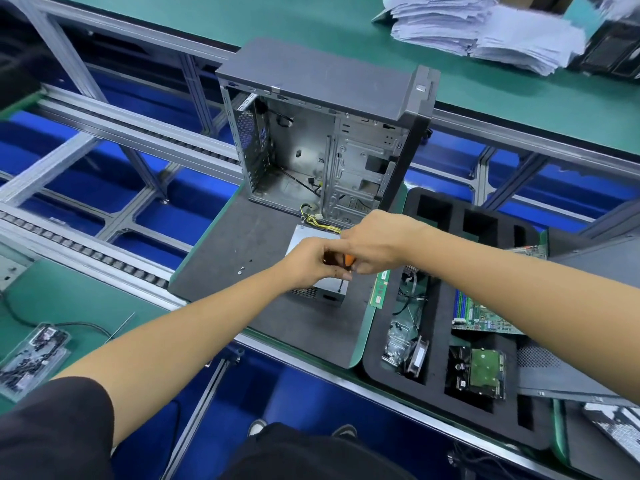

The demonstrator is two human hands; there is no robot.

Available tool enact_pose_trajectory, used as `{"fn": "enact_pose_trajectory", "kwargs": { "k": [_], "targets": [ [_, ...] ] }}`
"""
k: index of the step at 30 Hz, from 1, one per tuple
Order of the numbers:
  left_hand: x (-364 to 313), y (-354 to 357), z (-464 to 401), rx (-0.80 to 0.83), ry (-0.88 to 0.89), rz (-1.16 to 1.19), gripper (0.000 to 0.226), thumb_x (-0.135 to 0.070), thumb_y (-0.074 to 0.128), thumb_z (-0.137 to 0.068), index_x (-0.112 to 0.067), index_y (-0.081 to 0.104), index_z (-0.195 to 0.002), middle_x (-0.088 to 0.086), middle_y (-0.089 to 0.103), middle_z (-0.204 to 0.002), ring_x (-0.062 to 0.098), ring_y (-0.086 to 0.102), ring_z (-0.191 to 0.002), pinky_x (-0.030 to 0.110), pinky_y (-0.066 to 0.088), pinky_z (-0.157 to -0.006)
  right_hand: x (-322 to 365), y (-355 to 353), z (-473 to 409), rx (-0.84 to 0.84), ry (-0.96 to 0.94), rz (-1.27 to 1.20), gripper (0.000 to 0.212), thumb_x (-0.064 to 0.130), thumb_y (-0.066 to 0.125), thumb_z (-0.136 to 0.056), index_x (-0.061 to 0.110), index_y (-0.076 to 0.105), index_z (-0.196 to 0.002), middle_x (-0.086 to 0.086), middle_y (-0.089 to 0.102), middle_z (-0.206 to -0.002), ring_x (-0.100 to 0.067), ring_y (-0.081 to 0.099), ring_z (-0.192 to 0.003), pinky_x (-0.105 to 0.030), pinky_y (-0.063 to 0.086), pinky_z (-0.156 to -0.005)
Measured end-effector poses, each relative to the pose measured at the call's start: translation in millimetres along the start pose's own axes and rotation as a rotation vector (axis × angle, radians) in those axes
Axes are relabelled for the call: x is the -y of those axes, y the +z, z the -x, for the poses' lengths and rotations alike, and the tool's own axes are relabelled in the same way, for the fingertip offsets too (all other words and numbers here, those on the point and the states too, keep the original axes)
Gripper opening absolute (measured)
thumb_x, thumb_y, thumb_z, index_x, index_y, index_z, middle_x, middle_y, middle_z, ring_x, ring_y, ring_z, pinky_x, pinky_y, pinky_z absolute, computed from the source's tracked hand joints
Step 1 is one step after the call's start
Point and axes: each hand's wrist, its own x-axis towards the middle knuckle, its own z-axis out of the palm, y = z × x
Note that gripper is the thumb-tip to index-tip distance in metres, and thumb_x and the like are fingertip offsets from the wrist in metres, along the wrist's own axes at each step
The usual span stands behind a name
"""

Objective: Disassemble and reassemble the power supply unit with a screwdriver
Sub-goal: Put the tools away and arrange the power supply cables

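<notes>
Both hands meet directly over the near right corner of the PSU (320,289): the left hand (313,259) and right hand (372,244) are together, fingers curled round the orange-handled screwdriver (347,261), whose dark shaft drops almost straight down onto the unit's top, so the next turn depends on keeping that shaft upright over the screw. The PSU is a grey metal box with a vented near face, lying flat on the dark mat (242,258) of the worktop, its long axis running from 6 to 12 o'clock. Yellow wires (317,220) trail from its far end toward the open case (311,140) at 12 o'clock, and loose screws (241,270) lie at 9 o'clock.
</notes>
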Motion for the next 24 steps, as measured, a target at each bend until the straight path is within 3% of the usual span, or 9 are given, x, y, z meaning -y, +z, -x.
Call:
{"fn": "enact_pose_trajectory", "kwargs": {
  "k": [2,4,7,11,13,15,18,21,24],
  "targets": [
    [-1,-3,3,0.05,0.016,0.012,0.035,-0.005,0.083,-0.081,-0.018,0.066,-0.109,-0.005,0.071,-0.085,0.01,0.068,-0.082,0.034,0.057,-0.085,-1,-3,1,-0.012,-0.071,-0.053,0.031,0.038,0.056,-0.093,0.033,0.034,-0.115,0.004,0.061,-0.107,-0.028,0.045,-0.053,-0.03,0.024,-0.046],
    [-1,-6,4,0.084,0.012,0.041,0.043,-0.001,0.079,-0.083,-0.024,0.06,-0.114,-0.002,0.07,-0.091,0.009,0.067,-0.088,0.03,0.054,-0.086,2,-4,-1,0.007,-0.1,-0.044,0.019,0.035,0.054,-0.094,0.031,0.041,-0.108,0.001,0.062,-0.094,-0.025,0.038,-0.047,-0.029,0.018,-0.045],
    [2,-8,7,0.107,0.0,0.114,0.042,-0.008,0.087,-0.077,-0.025,0.064,-0.108,0.002,0.071,-0.095,0.012,0.069,-0.089,0.031,0.057,-0.083,4,-1,-7,0.022,-0.03,-0.001,0.015,0.037,0.048,-0.093,0.026,0.056,-0.101,0.001,0.042,-0.06,-0.021,0.031,-0.045,-0.029,0.014,-0.045],
    [1,3,6,-0.06,-0.044,-0.046,0.032,-0.028,0.097,-0.063,-0.027,0.069,-0.08,-0.008,0.068,-0.075,0.005,0.062,-0.065,0.032,0.052,-0.068,10,-2,-10,0.083,0.092,0.071,0.032,0.048,0.04,-0.096,0.025,0.059,-0.107,0.001,0.038,-0.055,-0.017,0.032,-0.045,-0.03,0.018,-0.046],
    [3,5,3,-0.054,-0.075,0.008,0.027,-0.019,0.095,-0.067,-0.022,0.069,-0.075,-0.009,0.062,-0.066,0.005,0.055,-0.061,0.025,0.045,-0.062,12,-2,-10,0.056,0.083,0.004,0.03,0.049,0.046,-0.092,0.025,0.051,-0.109,0.003,0.05,-0.064,-0.021,0.041,-0.048,-0.03,0.022,-0.046],
    [6,0,2,0.021,-0.099,-0.009,0.019,-0.011,0.09,-0.074,-0.01,0.073,-0.08,-0.005,0.069,-0.074,0.012,0.06,-0.07,0.024,0.047,-0.068,12,-4,-11,0.033,-0.008,-0.082,0.025,0.043,0.05,-0.091,0.027,0.042,-0.109,0.006,0.061,-0.087,-0.026,0.05,-0.058,-0.03,0.025,-0.047],
    [5,-9,5,0.082,-0.106,-0.095,0.026,-0.016,0.088,-0.078,-0.029,0.066,-0.082,-0.019,0.067,-0.072,0.001,0.063,-0.072,0.013,0.043,-0.063,12,-7,-14,0.06,-0.124,-0.046,0.016,0.036,0.043,-0.094,0.027,0.042,-0.107,0.004,0.062,-0.101,-0.028,0.052,-0.064,-0.031,0.023,-0.047],
    [2,-3,6,-0.001,-0.034,0.016,0.036,-0.015,0.095,-0.066,-0.029,0.069,-0.085,-0.014,0.069,-0.078,0.005,0.067,-0.073,0.024,0.052,-0.069,13,-5,-18,0.073,0.037,-0.033,0.022,0.039,0.044,-0.095,0.027,0.053,-0.111,-0.001,0.062,-0.08,-0.027,0.051,-0.061,-0.032,0.028,-0.05],
    [3,3,3,-0.098,-0.072,0.001,0.028,-0.027,0.097,-0.064,-0.026,0.071,-0.074,-0.01,0.065,-0.065,0.005,0.051,-0.06,0.032,0.044,-0.063,16,-3,-20,0.089,0.111,0.005,0.026,0.042,0.042,-0.098,0.025,0.056,-0.111,0.003,0.038,-0.059,-0.018,0.035,-0.048,-0.031,0.019,-0.046]
  ]
}}
